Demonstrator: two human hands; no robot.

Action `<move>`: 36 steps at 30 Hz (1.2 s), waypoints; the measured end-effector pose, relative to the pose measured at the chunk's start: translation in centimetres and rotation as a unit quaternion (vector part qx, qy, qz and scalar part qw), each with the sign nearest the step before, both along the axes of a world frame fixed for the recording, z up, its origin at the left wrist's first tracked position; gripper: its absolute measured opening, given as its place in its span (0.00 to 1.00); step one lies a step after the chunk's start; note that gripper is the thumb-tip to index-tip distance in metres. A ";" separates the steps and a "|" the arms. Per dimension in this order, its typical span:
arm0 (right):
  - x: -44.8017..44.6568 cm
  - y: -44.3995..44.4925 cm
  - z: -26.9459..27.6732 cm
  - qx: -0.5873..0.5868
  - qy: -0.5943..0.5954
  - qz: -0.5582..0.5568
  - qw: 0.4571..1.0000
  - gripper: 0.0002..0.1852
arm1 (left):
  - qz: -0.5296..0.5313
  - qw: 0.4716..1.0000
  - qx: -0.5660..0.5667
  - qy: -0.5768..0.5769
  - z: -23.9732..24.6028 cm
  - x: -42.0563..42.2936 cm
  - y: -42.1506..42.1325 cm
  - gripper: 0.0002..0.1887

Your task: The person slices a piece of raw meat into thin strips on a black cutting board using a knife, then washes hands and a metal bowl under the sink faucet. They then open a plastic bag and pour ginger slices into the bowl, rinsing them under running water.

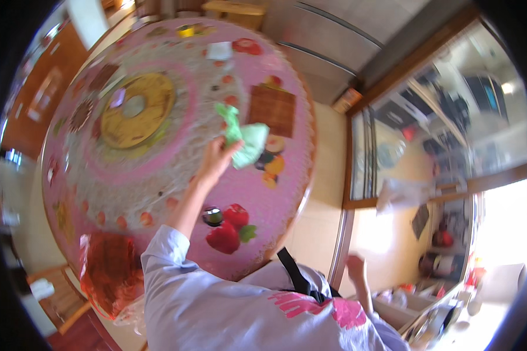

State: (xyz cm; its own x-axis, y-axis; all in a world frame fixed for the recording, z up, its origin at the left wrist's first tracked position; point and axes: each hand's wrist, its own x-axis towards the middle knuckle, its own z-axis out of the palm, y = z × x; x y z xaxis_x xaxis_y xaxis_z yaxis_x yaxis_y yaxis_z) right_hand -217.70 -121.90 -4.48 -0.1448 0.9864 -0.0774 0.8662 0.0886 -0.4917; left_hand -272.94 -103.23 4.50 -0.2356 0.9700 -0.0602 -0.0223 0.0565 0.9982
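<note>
My left hand (pixel 219 155) grips a crumpled light green cloth (pixel 251 145) above the right part of a round table with a pink, fruit-patterned tablecloth (pixel 211 184). Just right of the cloth lies a brown woven placemat (pixel 271 110). A small round shiny object (pixel 212 216) rests nearer to me, beside the printed strawberries. My right hand (pixel 355 265) is away from the table, low at the right, over the floor; it is small and blurred, and I cannot make out its fingers or anything in it.
A yellow round board (pixel 138 110) lies at the table's middle, with a purple item (pixel 118 98) on it. Farther off are a white paper (pixel 219 51) and a yellow item (pixel 185 31). A red plastic bag (pixel 110 267) sits at the near left edge, by a wooden chair (pixel 59 298). Glass sliding doors (pixel 404 131) stand right.
</note>
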 end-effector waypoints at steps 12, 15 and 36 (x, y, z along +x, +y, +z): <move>-1.7 2.0 17.8 0.210 0.191 -0.074 0.956 0.07 | -0.469 0.879 0.083 0.013 5.3 35.8 -9.9 0.12; 3.0 -0.6 17.5 0.266 0.251 -0.148 0.919 0.06 | -0.486 0.862 0.128 0.072 6.2 42.1 -11.6 0.10; 28.4 -18.0 13.7 0.344 0.281 -0.647 0.620 0.02 | -0.725 0.628 -0.226 -0.169 1.8 81.6 -17.3 0.06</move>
State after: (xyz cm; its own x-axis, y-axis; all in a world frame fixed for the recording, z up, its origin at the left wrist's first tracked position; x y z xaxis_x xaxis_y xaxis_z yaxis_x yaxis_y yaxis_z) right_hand -189.32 -139.94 9.21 0.9885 0.0780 0.1298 0.1401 -0.1453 -0.9794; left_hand -191.35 -120.49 6.26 0.9764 0.0149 -0.2153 0.1735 0.5388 0.8243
